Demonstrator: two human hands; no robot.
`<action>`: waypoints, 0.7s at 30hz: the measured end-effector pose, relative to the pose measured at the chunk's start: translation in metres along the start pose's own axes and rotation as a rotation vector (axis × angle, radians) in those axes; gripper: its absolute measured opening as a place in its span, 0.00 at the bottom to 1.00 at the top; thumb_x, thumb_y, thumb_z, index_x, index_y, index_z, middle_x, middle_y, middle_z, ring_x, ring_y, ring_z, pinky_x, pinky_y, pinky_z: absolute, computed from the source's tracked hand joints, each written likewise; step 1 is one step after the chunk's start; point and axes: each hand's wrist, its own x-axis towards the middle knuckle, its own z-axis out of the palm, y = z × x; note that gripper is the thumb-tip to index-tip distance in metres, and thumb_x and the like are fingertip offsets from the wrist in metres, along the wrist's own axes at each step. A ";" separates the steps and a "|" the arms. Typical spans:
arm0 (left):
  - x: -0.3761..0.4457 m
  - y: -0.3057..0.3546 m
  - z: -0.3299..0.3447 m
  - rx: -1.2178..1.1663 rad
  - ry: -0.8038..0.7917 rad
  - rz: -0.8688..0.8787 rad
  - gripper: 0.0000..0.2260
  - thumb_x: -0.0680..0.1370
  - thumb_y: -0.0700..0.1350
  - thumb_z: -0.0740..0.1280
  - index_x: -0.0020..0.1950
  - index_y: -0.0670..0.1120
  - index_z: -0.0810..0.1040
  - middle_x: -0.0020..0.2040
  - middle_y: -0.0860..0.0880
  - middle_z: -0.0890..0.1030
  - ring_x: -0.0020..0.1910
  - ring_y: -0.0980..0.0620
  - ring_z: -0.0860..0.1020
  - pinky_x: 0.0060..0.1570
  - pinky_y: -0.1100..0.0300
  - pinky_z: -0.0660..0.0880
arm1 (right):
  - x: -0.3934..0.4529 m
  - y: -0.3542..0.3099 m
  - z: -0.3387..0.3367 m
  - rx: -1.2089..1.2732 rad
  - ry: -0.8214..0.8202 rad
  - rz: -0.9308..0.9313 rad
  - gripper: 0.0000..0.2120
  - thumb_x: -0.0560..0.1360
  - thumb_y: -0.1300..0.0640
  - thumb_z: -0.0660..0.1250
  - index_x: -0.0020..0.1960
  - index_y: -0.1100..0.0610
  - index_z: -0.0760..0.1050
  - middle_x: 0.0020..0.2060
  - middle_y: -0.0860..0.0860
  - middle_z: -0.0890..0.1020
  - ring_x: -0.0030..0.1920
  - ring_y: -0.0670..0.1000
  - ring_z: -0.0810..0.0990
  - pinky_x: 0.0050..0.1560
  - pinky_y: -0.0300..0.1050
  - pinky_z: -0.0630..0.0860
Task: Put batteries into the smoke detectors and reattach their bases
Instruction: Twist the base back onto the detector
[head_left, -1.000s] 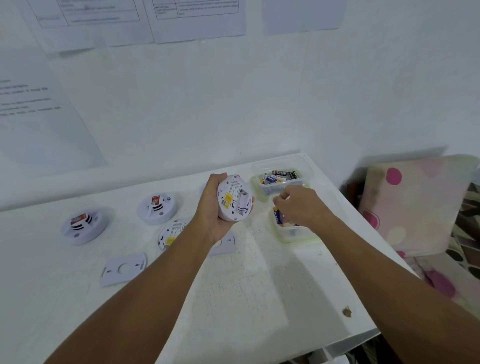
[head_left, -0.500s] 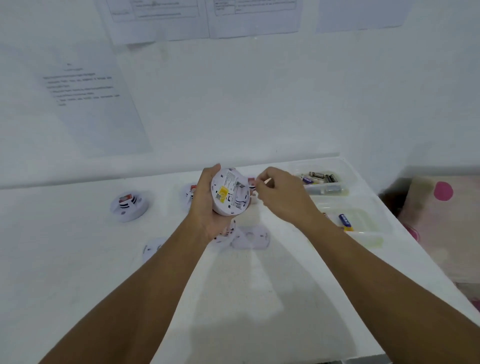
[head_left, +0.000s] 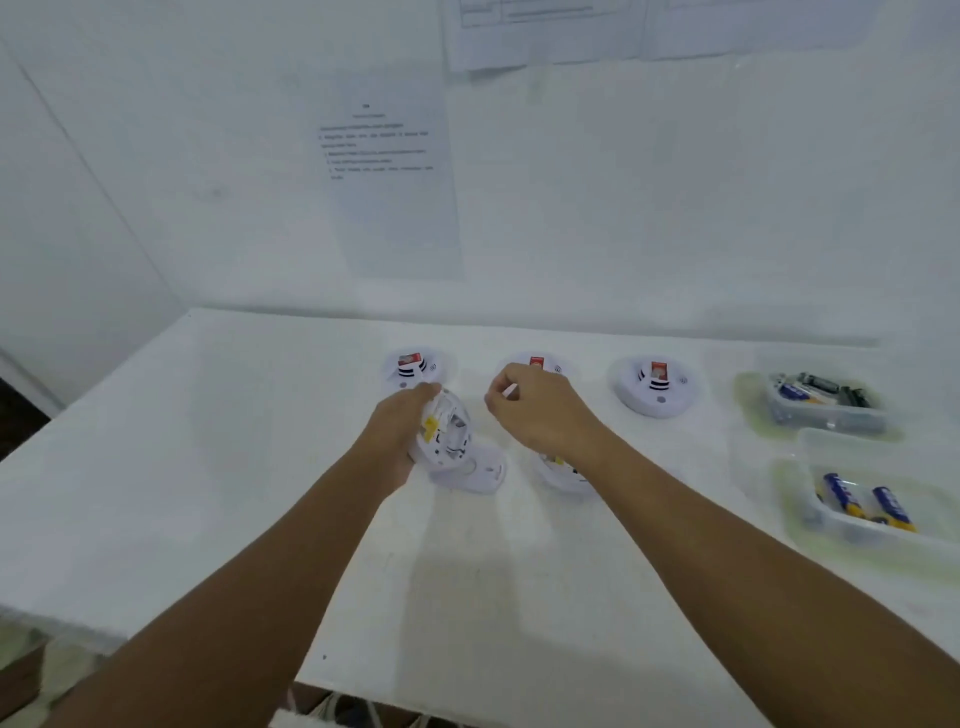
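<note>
Battery fitting under way at the counter (head_left: 519, 597).
Left hand (head_left: 397, 434) grasps an open smoke detector (head_left: 444, 431), tilted above a loose base (head_left: 475, 474). Right hand (head_left: 537, 410) pinches a small pale item, unidentifiable. Two batteries (head_left: 865, 504) lie in the near tray (head_left: 810, 514).

middle detector (head_left: 540, 359) behind right hand (head_left: 540, 410), wall text (head_left: 375, 143) illegible

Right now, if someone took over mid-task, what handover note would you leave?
Left hand grips an open smoke detector, tilted above a loose base.
Right hand pinches a small pale item; it is too blurred to tell what.
Three detectors stand along the wall, e.g.; another lies under the right wrist.
Batteries sit in the near tray.
Left: load the battery, reattach the base.
</note>
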 end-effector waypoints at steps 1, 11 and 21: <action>0.003 -0.002 -0.004 0.059 0.016 0.011 0.13 0.82 0.49 0.69 0.62 0.43 0.82 0.55 0.42 0.86 0.54 0.41 0.84 0.58 0.46 0.80 | 0.003 -0.002 0.004 -0.010 -0.011 -0.002 0.09 0.81 0.49 0.63 0.53 0.53 0.78 0.45 0.50 0.84 0.42 0.52 0.82 0.39 0.44 0.76; 0.016 -0.008 -0.037 0.855 0.130 0.196 0.11 0.82 0.54 0.67 0.50 0.47 0.81 0.48 0.48 0.85 0.53 0.46 0.82 0.58 0.51 0.77 | 0.033 -0.010 0.033 -0.085 -0.079 -0.001 0.10 0.80 0.49 0.64 0.59 0.52 0.76 0.47 0.49 0.84 0.47 0.49 0.83 0.42 0.42 0.76; 0.060 0.027 -0.035 1.059 0.220 0.392 0.21 0.79 0.60 0.68 0.64 0.47 0.75 0.59 0.42 0.78 0.59 0.41 0.76 0.57 0.53 0.70 | 0.064 -0.017 0.037 -0.076 -0.066 0.005 0.16 0.81 0.49 0.64 0.67 0.53 0.74 0.58 0.51 0.82 0.54 0.51 0.81 0.53 0.45 0.77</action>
